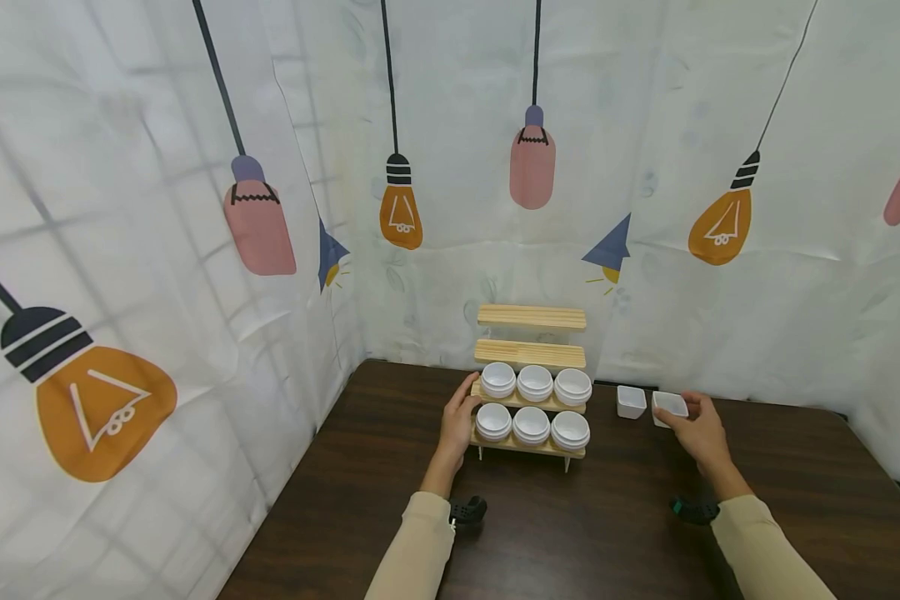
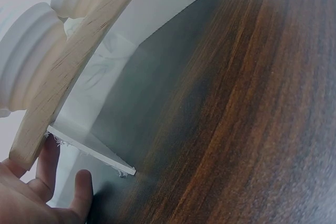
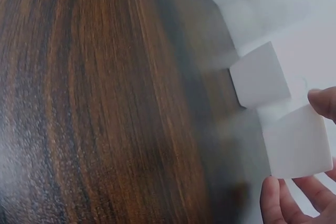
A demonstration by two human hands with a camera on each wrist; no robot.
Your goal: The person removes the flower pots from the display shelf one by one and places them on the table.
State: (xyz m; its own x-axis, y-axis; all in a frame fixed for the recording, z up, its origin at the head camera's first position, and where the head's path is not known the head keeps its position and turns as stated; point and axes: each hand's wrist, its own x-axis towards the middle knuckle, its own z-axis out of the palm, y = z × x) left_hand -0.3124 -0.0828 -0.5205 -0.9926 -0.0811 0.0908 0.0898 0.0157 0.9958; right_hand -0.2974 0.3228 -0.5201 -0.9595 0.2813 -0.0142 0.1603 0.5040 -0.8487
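A tiered wooden rack [image 1: 530,356] with white supports stands near the back wall. Round white bowls [image 1: 531,426] sit in two rows on its lower steps. At the rack's left end my left hand [image 1: 458,419] grips the side; the left wrist view has its fingers around the end of a wooden board [image 2: 79,66], beside a white support [image 2: 94,152]. To the right, my right hand [image 1: 699,429] pinches a small square white dish [image 1: 669,405] between thumb and fingers. Another square dish [image 1: 631,402] stands just left of it, close by in the right wrist view.
The dark wood-grain table [image 1: 570,533] runs back to a pale cloth wall [image 1: 450,275] printed with hanging lamps. More cloth closes off the left side. The rack's two upper boards [image 1: 531,317] carry no bowls. A dark band [image 1: 468,510] is on each wrist.
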